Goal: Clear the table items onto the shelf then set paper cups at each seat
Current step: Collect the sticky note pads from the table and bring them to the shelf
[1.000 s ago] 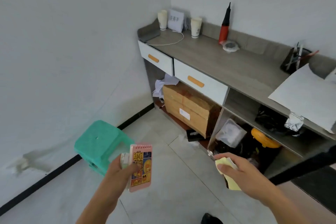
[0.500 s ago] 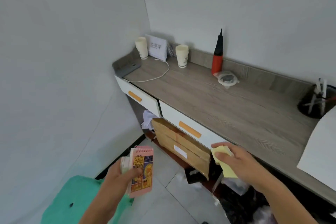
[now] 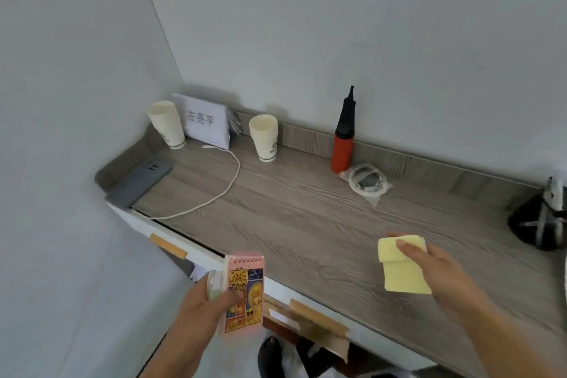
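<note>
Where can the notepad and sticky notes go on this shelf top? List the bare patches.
Bare: the wide middle of the shelf top, between white cable and bagged roll. Crowded: back-left corner: paper cups, sign, phone.

Notepad (image 3: 244,294): showing pink, with yellow, orange and blue cartoon panels.
Sticky notes (image 3: 402,270): showing pale yellow.
Shelf top (image 3: 306,224): showing grey wood grain.
Paper cups (image 3: 264,136): showing cream.
Pump (image 3: 343,144): showing red under black.
Phone (image 3: 139,182): showing dark grey.
</note>
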The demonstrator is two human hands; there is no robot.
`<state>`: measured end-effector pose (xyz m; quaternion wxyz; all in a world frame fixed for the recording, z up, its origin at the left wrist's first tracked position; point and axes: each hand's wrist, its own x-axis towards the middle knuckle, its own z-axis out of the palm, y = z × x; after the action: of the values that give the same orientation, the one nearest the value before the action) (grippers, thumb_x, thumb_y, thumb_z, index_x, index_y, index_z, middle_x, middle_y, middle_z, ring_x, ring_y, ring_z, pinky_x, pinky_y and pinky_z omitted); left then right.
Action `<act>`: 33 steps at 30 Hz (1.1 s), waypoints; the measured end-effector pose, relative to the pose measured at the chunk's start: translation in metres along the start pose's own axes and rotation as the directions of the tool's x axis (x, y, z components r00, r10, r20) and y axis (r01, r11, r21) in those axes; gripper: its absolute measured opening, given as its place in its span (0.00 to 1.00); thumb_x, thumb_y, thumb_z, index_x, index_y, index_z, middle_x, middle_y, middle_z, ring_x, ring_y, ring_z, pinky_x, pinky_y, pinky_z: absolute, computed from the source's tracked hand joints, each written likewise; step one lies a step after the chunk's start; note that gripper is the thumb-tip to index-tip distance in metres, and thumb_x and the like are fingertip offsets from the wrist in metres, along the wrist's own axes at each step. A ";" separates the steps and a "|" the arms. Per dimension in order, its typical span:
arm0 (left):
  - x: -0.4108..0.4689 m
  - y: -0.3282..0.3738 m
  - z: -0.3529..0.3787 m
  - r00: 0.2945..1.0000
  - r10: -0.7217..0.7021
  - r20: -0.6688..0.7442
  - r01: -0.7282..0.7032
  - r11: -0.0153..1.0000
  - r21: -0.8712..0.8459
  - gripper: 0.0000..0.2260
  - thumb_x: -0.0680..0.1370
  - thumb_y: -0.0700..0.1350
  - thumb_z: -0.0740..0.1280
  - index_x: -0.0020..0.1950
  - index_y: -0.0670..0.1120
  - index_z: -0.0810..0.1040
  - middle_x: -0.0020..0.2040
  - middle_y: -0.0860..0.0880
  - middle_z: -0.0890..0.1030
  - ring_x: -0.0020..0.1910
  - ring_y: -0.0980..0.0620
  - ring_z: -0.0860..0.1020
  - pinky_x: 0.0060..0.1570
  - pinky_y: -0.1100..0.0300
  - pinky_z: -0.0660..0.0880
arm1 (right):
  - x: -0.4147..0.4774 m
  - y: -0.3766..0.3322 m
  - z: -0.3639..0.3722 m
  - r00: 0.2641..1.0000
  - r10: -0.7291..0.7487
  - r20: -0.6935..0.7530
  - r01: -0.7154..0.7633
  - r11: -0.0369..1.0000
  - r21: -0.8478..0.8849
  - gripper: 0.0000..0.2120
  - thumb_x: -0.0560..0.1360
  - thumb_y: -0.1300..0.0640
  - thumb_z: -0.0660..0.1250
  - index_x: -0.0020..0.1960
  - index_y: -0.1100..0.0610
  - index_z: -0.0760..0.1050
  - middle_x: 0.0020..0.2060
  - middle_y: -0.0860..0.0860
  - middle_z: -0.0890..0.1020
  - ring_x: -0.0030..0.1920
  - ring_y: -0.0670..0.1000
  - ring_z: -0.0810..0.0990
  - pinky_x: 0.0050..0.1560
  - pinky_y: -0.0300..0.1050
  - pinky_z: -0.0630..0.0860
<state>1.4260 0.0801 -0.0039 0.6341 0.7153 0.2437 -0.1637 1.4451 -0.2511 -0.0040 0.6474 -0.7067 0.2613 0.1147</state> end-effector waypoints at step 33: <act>0.147 0.116 0.221 0.759 -0.204 0.618 0.092 0.974 0.209 0.13 0.75 0.33 0.66 0.59 0.42 0.76 0.51 0.43 0.86 0.50 0.44 0.84 0.47 0.50 0.80 | 0.082 -0.026 -0.008 0.992 0.035 -0.120 -0.017 0.989 0.144 0.09 0.77 0.58 0.66 0.56 0.56 0.78 0.42 0.55 0.87 0.36 0.50 0.85 0.32 0.40 0.77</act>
<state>1.6292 -0.1259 -0.0193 0.6023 0.6464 0.0567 -0.4650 1.5256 -0.2764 -0.0215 0.6777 -0.6606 0.3172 0.0607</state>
